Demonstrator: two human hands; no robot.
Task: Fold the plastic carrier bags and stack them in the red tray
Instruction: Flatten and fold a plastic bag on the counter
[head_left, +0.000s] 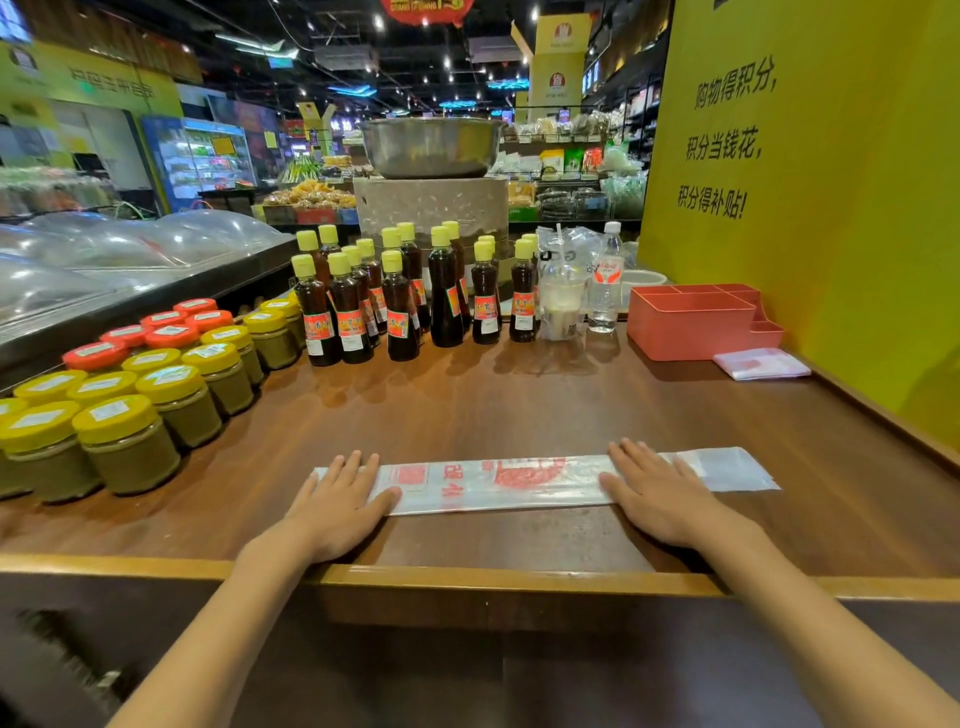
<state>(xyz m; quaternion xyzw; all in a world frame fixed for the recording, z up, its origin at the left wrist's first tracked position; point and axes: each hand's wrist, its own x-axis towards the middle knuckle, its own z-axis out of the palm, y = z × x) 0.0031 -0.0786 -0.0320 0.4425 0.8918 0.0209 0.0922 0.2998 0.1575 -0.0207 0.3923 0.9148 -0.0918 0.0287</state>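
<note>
A clear plastic carrier bag with red print lies folded into a long narrow strip across the front of the wooden counter. My left hand presses flat on its left end, fingers straight. My right hand lies flat on the strip toward its right end, whose tip sticks out past my fingers. The red tray, with several compartments, stands at the back right by the yellow wall. A small folded bag lies on the counter just in front of the tray's right end.
Yellow- and red-lidded jars crowd the counter's left side. Dark sauce bottles stand in rows at the back, with a bagged drink cup and a water bottle beside the tray. The yellow wall bounds the right.
</note>
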